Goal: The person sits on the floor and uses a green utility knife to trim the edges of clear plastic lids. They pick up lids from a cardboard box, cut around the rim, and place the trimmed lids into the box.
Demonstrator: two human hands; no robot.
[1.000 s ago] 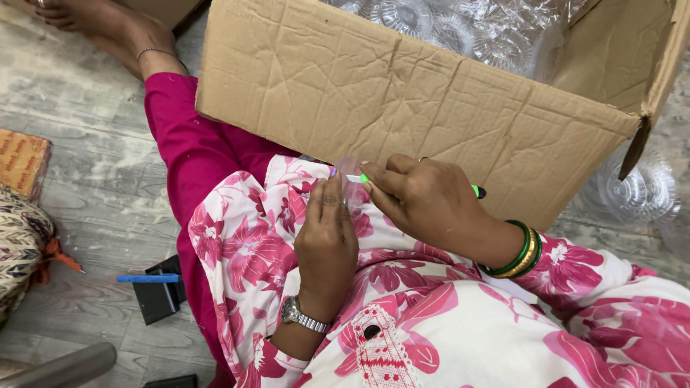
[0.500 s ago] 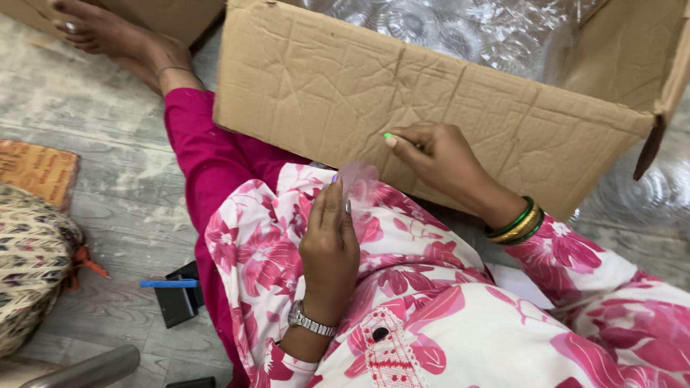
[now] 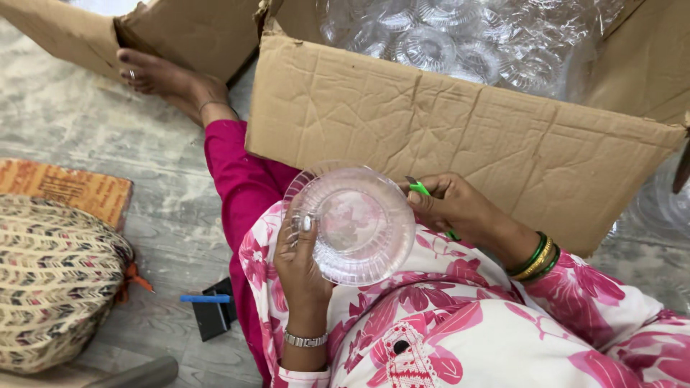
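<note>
My left hand (image 3: 300, 257) grips a clear plastic bowl (image 3: 357, 221) by its left rim, tilted so its round face shows toward me above my lap. My right hand (image 3: 456, 207) holds a small green-handled tool (image 3: 420, 190) and touches the bowl's right rim. I wear a wristwatch on the left wrist and green and gold bangles on the right. My lap is covered in pink floral cloth.
A large open cardboard box (image 3: 460, 129) stands just beyond my hands, filled with several clear plastic bowls (image 3: 460, 43) in plastic wrap. A woven bag (image 3: 50, 280) and an orange box (image 3: 68, 188) lie at left. A blue-handled tool (image 3: 207, 300) rests on the floor by my leg.
The bowl was edge-on in my left hand; it is now turned with its face toward me. My right hand came back from the box flap to the bowl's rim.
</note>
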